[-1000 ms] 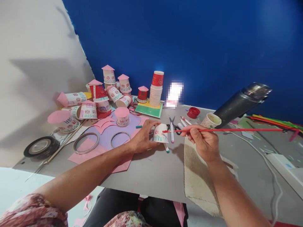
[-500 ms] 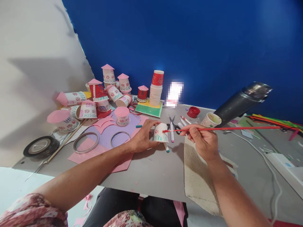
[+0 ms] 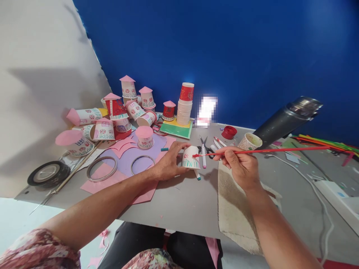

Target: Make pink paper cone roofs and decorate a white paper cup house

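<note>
A white paper cup (image 3: 191, 157) stands upside down, with green grass strokes round its rim and a red flower on its side. My left hand (image 3: 171, 161) grips it from the left, thumb low and fingers over the far side. Between the fingers of my right hand (image 3: 240, 164) is a thin red paintbrush (image 3: 269, 150). Its red-loaded tip meets the cup's side, right of the painted flower. Scissors (image 3: 203, 145) and a marker with a pink end (image 3: 203, 160) lie just behind the cup. A green-ended marker (image 3: 198, 175) pokes out beneath it.
Several decorated cups with pink paper roofs (image 3: 105, 129) crowd the left back. A cup stack (image 3: 185, 106) stands on a green-and-yellow pad (image 3: 177, 129). At right are a patterned cup (image 3: 250, 142), a dark flask (image 3: 283, 121), a cloth (image 3: 232, 209) and a white cable (image 3: 305, 179). Tape rolls (image 3: 49, 173) sit left.
The brush's rear end has dipped slightly, while its tip stays at nearly the same spot on the cup. My left hand and the cup have hardly moved.
</note>
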Action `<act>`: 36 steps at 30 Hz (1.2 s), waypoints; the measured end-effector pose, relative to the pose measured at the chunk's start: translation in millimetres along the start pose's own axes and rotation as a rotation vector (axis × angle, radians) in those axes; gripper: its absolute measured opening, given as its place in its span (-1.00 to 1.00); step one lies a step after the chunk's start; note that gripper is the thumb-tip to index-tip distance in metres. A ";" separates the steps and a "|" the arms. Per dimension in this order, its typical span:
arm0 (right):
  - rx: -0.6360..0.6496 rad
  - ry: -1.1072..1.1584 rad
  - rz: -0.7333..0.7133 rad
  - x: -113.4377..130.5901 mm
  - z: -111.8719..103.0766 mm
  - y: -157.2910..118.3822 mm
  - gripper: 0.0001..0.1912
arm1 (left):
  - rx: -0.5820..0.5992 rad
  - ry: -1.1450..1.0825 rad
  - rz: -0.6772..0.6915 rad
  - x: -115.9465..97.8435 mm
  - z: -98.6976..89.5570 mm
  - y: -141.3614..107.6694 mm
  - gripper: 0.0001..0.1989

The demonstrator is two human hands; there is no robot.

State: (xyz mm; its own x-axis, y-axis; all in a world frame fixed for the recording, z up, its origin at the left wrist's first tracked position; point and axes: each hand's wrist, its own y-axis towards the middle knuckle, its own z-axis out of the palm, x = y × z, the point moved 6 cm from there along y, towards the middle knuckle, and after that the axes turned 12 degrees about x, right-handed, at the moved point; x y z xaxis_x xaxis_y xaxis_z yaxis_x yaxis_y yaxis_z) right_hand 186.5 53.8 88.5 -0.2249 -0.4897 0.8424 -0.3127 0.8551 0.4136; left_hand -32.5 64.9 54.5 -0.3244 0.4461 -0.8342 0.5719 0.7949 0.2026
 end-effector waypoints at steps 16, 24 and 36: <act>-0.015 -0.006 0.007 0.0 -0.3 0.9 -0.71 | 0.017 -0.013 0.015 0.8 2.2 0.3 -0.33; -0.020 -0.022 0.009 0.3 -4.2 1.1 -0.70 | 0.017 -0.017 0.010 -0.8 1.2 0.3 -0.33; -0.055 0.019 -0.005 1.2 -5.2 0.9 -0.70 | 0.004 0.006 -0.002 -3.8 0.0 -0.3 -0.30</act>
State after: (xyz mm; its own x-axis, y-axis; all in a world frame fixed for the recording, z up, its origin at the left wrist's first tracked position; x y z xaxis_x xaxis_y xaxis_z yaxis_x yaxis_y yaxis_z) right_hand 190.7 54.9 91.7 -0.2060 -0.4915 0.8462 -0.2622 0.8608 0.4362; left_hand -31.4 62.9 57.7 -0.3298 0.4470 -0.8315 0.5742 0.7941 0.1991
